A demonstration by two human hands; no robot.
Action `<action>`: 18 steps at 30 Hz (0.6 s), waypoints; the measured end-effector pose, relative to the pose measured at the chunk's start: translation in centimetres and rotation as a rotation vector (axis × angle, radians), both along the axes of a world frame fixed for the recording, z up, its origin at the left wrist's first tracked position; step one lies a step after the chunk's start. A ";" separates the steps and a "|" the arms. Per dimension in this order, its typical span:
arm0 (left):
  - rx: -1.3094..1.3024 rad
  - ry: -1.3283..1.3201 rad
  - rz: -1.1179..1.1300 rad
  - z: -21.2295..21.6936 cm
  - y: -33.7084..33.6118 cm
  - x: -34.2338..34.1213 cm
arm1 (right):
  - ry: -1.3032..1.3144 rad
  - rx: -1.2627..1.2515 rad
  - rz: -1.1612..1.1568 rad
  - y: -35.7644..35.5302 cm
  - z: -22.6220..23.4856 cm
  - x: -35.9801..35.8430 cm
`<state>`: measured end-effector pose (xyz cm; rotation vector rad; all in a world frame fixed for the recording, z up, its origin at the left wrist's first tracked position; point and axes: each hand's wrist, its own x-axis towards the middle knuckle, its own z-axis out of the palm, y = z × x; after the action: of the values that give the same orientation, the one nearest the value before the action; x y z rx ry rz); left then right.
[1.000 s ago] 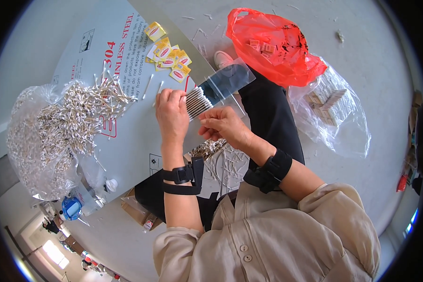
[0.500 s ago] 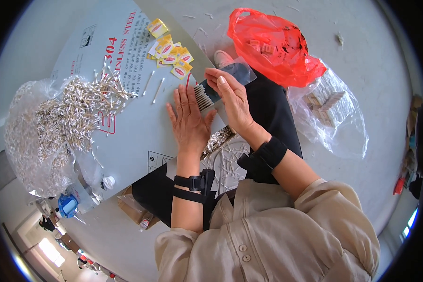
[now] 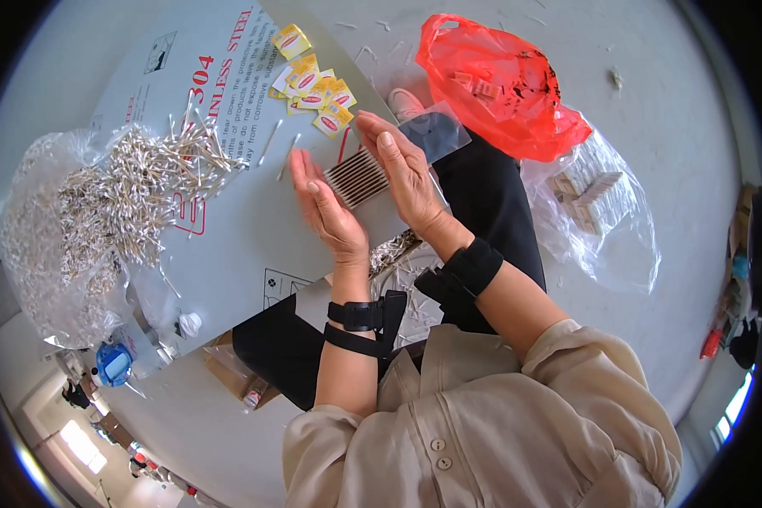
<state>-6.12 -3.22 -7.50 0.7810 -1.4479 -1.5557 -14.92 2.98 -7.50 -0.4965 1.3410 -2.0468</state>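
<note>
A neat row of cotton swabs (image 3: 356, 179) lies side by side near the table's right edge, between my two hands. My left hand (image 3: 332, 212) stands on its edge at the row's left end, fingers stretched out together. At the other end my right hand (image 3: 405, 173) is held much the same way, fingers straight, palm facing the row. Beyond the right hand, a clear plastic sheet (image 3: 436, 131) juts past the table edge. Two loose cotton swabs (image 3: 271, 141) lie left of my fingertips. Several small yellow-and-white boxes (image 3: 309, 86) are bunched farther up.
A clear bag (image 3: 30, 212) spills a heap of cotton swabs (image 3: 114, 199) over the table's left side. On the floor at right are a red plastic bag (image 3: 491, 102) and a clear bag (image 3: 635, 237) with white bundles. A blue-labelled bottle (image 3: 114, 364) is at lower left.
My left hand, which lay flat over the swabs, has turned onto its edge and moved to their left end, uncovering the row. My right hand has shifted slightly left.
</note>
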 end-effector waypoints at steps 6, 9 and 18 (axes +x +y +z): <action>0.034 0.060 0.019 0.0 -0.3 0.4 | -0.102 -0.051 -0.033 -0.1 -0.1 0.0; 0.007 0.037 0.047 0.2 -0.7 1.5 | -0.147 -0.049 -0.048 0.2 0.1 -0.4; -0.848 -0.764 -0.282 2.9 -1.4 3.7 | 0.192 0.356 -0.058 3.8 1.4 -2.9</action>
<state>-2.45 -4.60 -4.63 0.6679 -2.6047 -0.6472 -17.77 6.77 -6.11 -0.5062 1.8082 -1.7833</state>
